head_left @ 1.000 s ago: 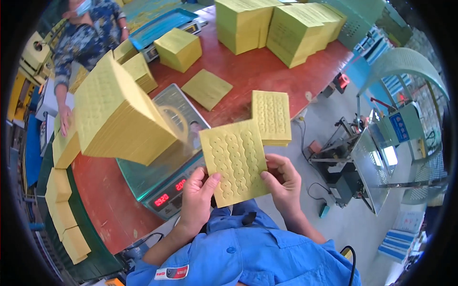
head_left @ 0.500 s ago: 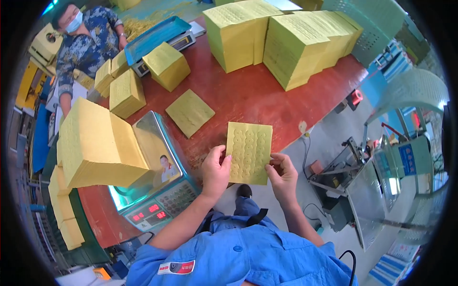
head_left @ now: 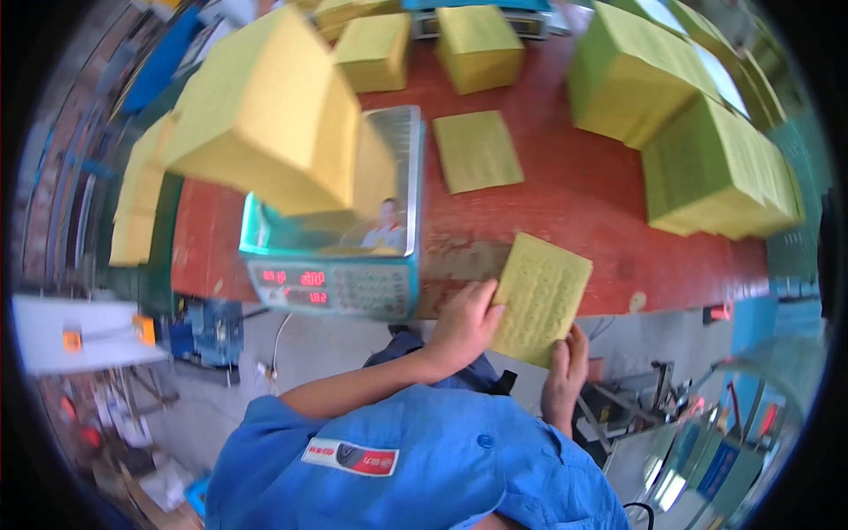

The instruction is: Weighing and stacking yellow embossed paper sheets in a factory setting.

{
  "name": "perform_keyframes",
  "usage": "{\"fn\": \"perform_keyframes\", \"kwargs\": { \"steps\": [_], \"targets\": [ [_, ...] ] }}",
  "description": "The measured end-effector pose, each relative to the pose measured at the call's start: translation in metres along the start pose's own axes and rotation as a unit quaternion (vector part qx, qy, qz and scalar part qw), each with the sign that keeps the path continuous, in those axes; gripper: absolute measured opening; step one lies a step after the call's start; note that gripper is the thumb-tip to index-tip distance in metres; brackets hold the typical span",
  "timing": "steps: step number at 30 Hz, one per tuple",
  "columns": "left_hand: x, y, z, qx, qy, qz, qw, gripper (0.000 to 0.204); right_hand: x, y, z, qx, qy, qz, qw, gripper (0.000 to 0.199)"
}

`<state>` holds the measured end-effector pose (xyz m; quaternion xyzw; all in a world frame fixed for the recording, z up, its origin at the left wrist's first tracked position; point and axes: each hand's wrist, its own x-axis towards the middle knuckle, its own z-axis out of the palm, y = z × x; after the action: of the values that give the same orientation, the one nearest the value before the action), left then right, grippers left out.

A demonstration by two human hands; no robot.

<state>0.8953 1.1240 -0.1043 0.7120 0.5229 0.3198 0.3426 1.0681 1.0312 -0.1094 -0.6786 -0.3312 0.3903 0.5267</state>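
Note:
A yellow sheet of paper (head_left: 541, 300), stamped with rows of round coin-like marks, is held between my two hands at the near edge of the table. My left hand (head_left: 464, 327) pinches its left edge, thumb on top. The lower right edge is gripped by my right hand (head_left: 565, 375). The sheet tilts, its top leaning right; whether it is one sheet or a few cannot be made out. Left of my hands, a tall stack of yellow paper (head_left: 256, 106) sits on a digital scale (head_left: 367, 287) with lit red figures. Beyond my hands lies a flat yellow paper piece (head_left: 479, 152).
Large yellow paper stacks (head_left: 720, 172) stand at the right of the red table (head_left: 565, 208). Smaller blocks (head_left: 477, 53) stand at the back near a blue tray (head_left: 495, 4). More paper (head_left: 141, 199) lies left of the scale. Metal equipment stands on the floor at right.
The view has turned, so the table and scale sit straighter and the person at the far left is out of sight. The sheet, still in both hands, is now tilted clockwise.

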Motion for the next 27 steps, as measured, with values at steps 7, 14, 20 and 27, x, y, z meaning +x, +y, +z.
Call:
{"fn": "perform_keyframes", "kwargs": {
  "steps": [7,14,20,27],
  "targets": [
    [-0.024,-0.006,-0.005,-0.072,0.062,-0.06,0.994,0.033,0.03,-0.041,0.01,-0.181,-0.097,-0.073,0.976,0.04],
    [-0.02,-0.006,-0.015,-0.089,0.031,-0.043,0.995,0.042,0.043,-0.037,0.017,-0.372,-0.04,-0.277,0.885,0.037],
    [-0.033,0.02,-0.095,-0.105,0.033,0.129,0.986,0.025,-0.002,-0.113,0.063,-0.129,-0.147,-0.27,0.943,0.028],
    [-0.049,-0.002,-0.222,-0.047,0.177,0.096,0.978,0.013,-0.018,-0.162,0.154,-0.071,-0.299,-0.39,0.868,0.025]
  ]
}}
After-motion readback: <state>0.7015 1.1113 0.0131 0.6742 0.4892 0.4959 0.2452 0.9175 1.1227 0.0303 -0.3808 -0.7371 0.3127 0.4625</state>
